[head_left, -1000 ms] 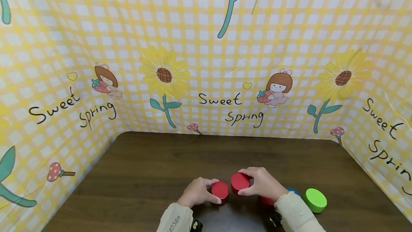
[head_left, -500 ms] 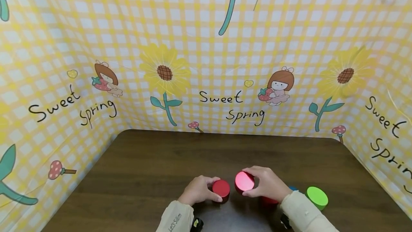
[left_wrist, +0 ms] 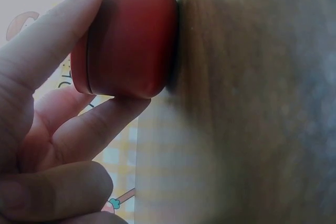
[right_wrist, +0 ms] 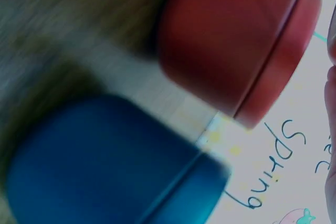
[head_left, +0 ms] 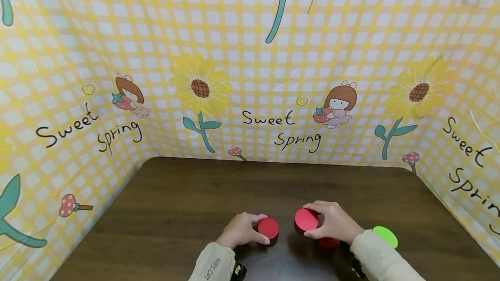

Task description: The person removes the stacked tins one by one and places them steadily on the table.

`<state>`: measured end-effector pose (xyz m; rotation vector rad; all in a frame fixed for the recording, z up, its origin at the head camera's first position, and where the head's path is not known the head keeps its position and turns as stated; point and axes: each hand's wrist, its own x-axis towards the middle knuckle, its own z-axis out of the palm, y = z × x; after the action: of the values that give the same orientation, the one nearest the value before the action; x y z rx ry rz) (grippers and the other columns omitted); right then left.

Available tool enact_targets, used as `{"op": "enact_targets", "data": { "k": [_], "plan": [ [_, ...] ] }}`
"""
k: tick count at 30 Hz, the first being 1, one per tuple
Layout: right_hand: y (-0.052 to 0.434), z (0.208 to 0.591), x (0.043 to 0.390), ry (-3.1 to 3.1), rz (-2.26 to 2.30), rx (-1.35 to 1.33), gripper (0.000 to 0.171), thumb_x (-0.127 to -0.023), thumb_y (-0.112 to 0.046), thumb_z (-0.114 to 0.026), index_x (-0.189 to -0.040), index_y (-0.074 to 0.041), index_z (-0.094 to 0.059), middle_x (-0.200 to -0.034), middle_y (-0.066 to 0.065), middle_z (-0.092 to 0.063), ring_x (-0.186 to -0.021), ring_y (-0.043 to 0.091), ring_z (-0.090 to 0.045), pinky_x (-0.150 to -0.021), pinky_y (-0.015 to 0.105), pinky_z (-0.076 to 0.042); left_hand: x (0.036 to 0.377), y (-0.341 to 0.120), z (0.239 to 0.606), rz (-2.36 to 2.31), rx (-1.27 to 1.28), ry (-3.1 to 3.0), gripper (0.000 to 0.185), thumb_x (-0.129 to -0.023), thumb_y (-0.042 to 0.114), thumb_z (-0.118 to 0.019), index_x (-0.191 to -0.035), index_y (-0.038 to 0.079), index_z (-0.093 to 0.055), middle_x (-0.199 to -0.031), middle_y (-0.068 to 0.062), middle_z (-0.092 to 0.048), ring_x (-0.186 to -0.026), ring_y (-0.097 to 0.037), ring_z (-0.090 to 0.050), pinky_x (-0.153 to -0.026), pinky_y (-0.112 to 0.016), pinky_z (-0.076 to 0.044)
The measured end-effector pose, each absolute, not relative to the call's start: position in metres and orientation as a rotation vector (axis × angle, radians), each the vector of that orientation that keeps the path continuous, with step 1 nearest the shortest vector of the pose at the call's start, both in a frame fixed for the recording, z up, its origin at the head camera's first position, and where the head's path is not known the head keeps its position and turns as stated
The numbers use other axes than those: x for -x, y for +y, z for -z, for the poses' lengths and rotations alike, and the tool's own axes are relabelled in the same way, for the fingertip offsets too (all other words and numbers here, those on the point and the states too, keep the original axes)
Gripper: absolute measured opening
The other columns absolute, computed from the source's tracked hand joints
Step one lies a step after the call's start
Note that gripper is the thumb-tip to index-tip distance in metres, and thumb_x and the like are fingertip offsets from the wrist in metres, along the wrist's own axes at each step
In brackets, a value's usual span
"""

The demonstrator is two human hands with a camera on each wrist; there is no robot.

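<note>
Since the earlier frame, one red tin (head_left: 306, 220) is carried rightward, gripped by the right hand (head_left: 332, 222) above the table (head_left: 175, 203), while another red tin (head_left: 268, 228) is clasped, resting there, by the left hand (head_left: 239, 230).

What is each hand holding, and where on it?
Left hand grips a red tin by its side wall, standing on the table. Right hand holds another red tin by its rim, tilted.
</note>
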<state>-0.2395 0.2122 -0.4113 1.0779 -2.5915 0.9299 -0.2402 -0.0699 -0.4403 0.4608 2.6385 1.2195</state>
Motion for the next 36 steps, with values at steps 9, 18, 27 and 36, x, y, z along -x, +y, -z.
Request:
{"op": "enact_targets", "data": {
  "k": [9,18,27,36],
  "plan": [
    [0.235,0.407,0.235,-2.651,-0.920,-1.006,0.050,-0.072,-0.028,-0.084,-0.108,0.001,-0.068,-0.094,0.002,-0.066,-0.078,0.003,-0.056,-0.063,0.024,-0.052,0.239,-0.068,0.440,-1.187,-0.450,2.660,0.061,-0.065,0.023,-0.088,-0.121,0.013,-0.068,-0.102,-0.001,-0.072,-0.089,-0.014,-0.060,-0.066,-0.031,-0.044],
    [0.252,0.402,0.229,-2.633,-0.865,-0.965,0.052,-0.070,-0.026,-0.085,-0.108,0.003,-0.067,-0.093,0.005,-0.066,-0.075,0.002,-0.055,-0.060,0.023,-0.050,0.239,-0.068,0.439,-1.172,-0.463,2.667,0.061,-0.065,0.024,-0.088,-0.122,0.014,-0.068,-0.100,0.001,-0.073,-0.091,-0.015,-0.061,-0.066,-0.030,-0.044],
    [0.267,0.406,0.225,-2.629,-0.848,-0.919,0.051,-0.070,-0.023,-0.086,-0.107,0.005,-0.067,-0.093,0.008,-0.067,-0.074,-0.001,-0.054,-0.058,0.023,-0.049,0.239,-0.069,0.440,-1.143,-0.459,2.690,0.061,-0.064,0.025,-0.088,-0.121,0.015,-0.069,-0.101,0.002,-0.072,-0.092,-0.016,-0.061,-0.065,-0.029,-0.043],
    [0.296,0.413,0.217,-2.520,-0.752,-0.905,0.052,-0.064,-0.023,-0.089,-0.103,0.003,-0.068,-0.089,0.007,-0.067,-0.073,-0.002,-0.054,-0.055,0.018,-0.046,0.241,-0.068,0.437,-1.121,-0.448,2.673,0.061,-0.065,0.025,-0.088,-0.122,0.016,-0.069,-0.100,0.003,-0.072,-0.092,-0.016,-0.060,-0.065,-0.030,-0.043]
  ]
}}
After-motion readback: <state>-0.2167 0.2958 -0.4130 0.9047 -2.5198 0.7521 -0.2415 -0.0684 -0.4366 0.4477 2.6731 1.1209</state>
